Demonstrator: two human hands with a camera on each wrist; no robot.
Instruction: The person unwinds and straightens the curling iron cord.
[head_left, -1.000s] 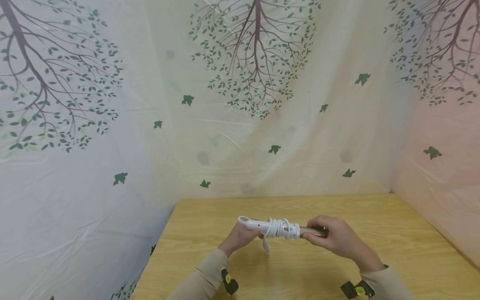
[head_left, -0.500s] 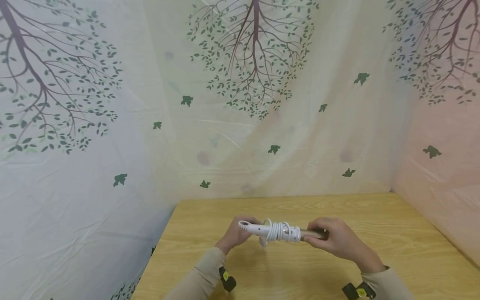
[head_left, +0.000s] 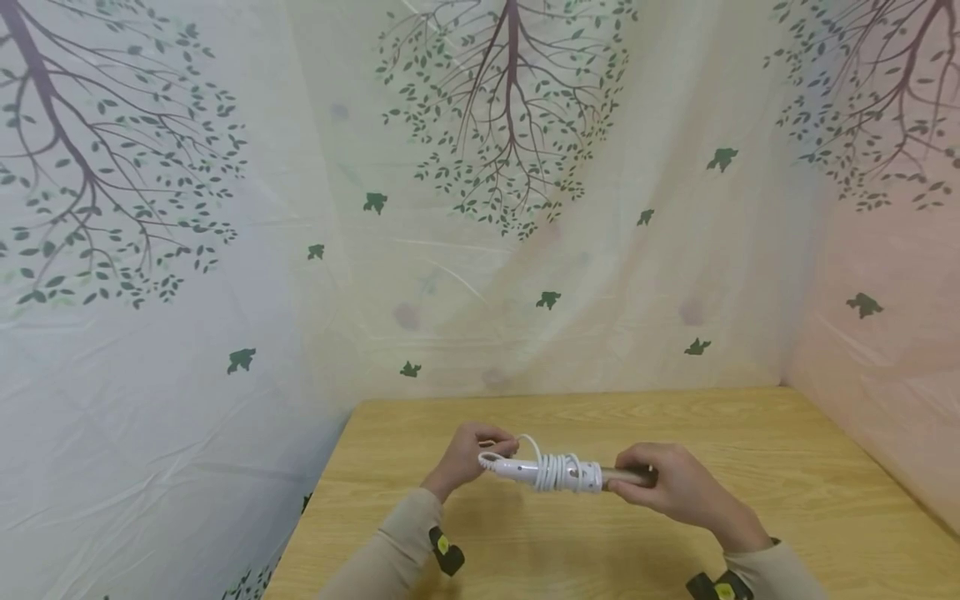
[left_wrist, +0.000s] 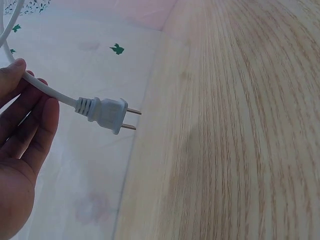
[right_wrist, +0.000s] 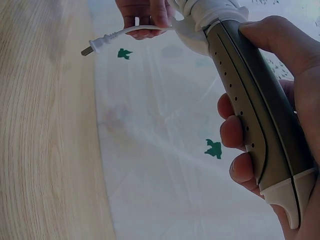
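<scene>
A hair straightener (head_left: 517, 470) with a white handle and a bronze barrel (right_wrist: 250, 95) is held level above the table. Its white cord (head_left: 553, 472) is wound several times round the handle. My right hand (head_left: 678, 485) grips the barrel, the thumb on one side and the fingers curled under the other. At the handle end, my left hand (head_left: 457, 460) pinches the cord's free end between thumb and fingers. From that pinch the two-pin plug (left_wrist: 111, 114) sticks out, its prongs bare and touching nothing. A loop of cord arches from the left fingers to the windings.
Below both hands lies a wooden table (head_left: 750, 433). Pale sheets (head_left: 465, 275) printed with trees and green birds hang behind it and along both sides. A black camera (head_left: 447, 550) is strapped to each wrist.
My left hand has shifted left and slightly up beyond the handle, drawing the cord end out into a wider loop. My right hand and the straightener have lowered slightly.
</scene>
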